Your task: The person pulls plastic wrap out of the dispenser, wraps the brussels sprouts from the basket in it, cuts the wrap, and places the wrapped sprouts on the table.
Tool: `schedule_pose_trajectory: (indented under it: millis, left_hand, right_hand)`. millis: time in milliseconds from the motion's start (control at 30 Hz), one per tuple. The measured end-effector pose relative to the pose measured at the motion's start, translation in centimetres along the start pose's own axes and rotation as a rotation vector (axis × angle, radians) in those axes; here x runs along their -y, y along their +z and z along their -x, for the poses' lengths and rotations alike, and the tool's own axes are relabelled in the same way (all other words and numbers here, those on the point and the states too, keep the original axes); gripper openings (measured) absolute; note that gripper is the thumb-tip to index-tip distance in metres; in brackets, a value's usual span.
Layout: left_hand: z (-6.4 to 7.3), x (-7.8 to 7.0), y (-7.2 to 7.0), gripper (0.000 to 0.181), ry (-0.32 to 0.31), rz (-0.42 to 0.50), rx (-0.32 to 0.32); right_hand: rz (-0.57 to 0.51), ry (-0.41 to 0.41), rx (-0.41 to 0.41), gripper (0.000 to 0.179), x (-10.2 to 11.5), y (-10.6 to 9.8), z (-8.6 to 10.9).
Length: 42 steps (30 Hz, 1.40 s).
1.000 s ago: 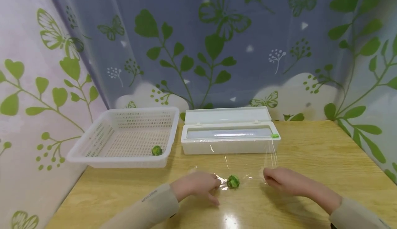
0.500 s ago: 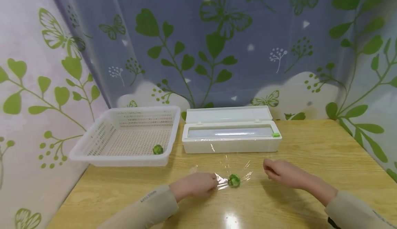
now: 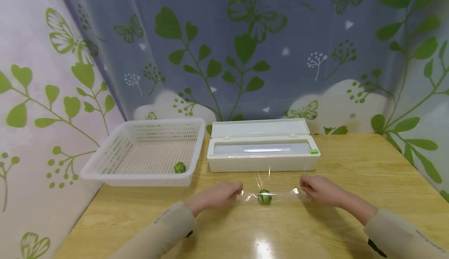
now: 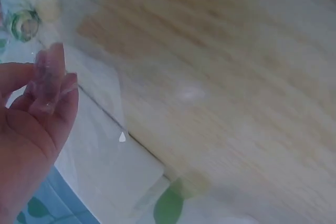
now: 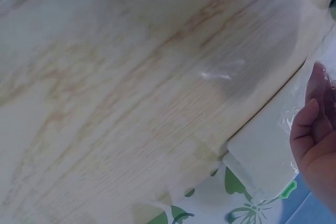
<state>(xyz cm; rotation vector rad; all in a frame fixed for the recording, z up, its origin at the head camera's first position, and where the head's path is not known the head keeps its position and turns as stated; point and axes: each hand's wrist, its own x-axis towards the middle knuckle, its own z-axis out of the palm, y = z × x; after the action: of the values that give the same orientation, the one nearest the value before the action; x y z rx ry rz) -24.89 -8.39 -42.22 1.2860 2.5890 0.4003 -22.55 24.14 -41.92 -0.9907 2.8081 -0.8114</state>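
Observation:
A Brussels sprout (image 3: pixel 264 196) is on the table in front of a white cling film dispenser (image 3: pixel 263 164), between both hands. Clear cling film (image 3: pixel 295 191) stretches sideways from hand to hand, and a shiny strip crosses the sprout. Creases in the film run back from the sprout toward the dispenser. To the left, my left hand (image 3: pixel 218 196) pinches one side of the film; bunched film shows at its fingertips in the left wrist view. My right hand (image 3: pixel 322 190) pinches the other side, fingers curled. How far the film goes round the sprout I cannot tell.
At the back left, a white perforated basket (image 3: pixel 140 182) holds another Brussels sprout (image 3: pixel 180 167). The dispenser's lid (image 3: pixel 259 127) stands raised, and a green slider (image 3: pixel 313 151) sits at its right end. A patterned curtain (image 3: pixel 217 56) hangs behind the wooden table (image 3: pixel 365 173).
My left hand has gone up and back, its fingers now pinching the film's left side. The right hand, bare beside the film half a second ago, now has film at its fingers.

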Motion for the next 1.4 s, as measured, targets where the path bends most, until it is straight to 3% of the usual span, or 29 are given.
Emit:
schedule_pose_trajectory:
  millis: [100,200,433,733,967,1167,1400]
  left_hand:
    - [-0.1,0.6,-0.3,0.017,0.061,-0.026,-0.002]
    - [-0.1,1.1,-0.7,0.019,0.078,-0.032,0.005]
    - [-0.2,2.6,-1.1,0.013,0.030,0.039,0.059]
    - [-0.1,3.2,-1.4,0.016,0.012,-0.054,0.026]
    - [0.2,3.4,-1.1,0.014,-0.029,-0.107,-0.016]
    - [0.9,3.6,-1.1,0.013,-0.066,-0.049,-0.028]
    - [0.8,4.3,-1.4,0.006,-0.070,0.038,0.005]
  right_hand:
    - [-0.041,0.036,0.014,0.010,-0.1,0.0,-0.1]
    - [-0.082,0.060,0.026,0.009,0.0,-0.2,-0.2]
    - [-0.163,-0.009,0.074,0.002,-0.2,-0.5,-0.7]
    - [-0.303,-0.055,0.163,0.026,-1.3,-0.3,-0.9]
    - [-0.225,-0.188,0.133,0.037,-1.7,-0.3,-0.7]
    - [-0.211,-0.102,0.158,0.021,-1.6,-0.5,-0.7]
    - [-0.087,-0.095,0.096,0.014,-2.0,-0.6,-0.8]
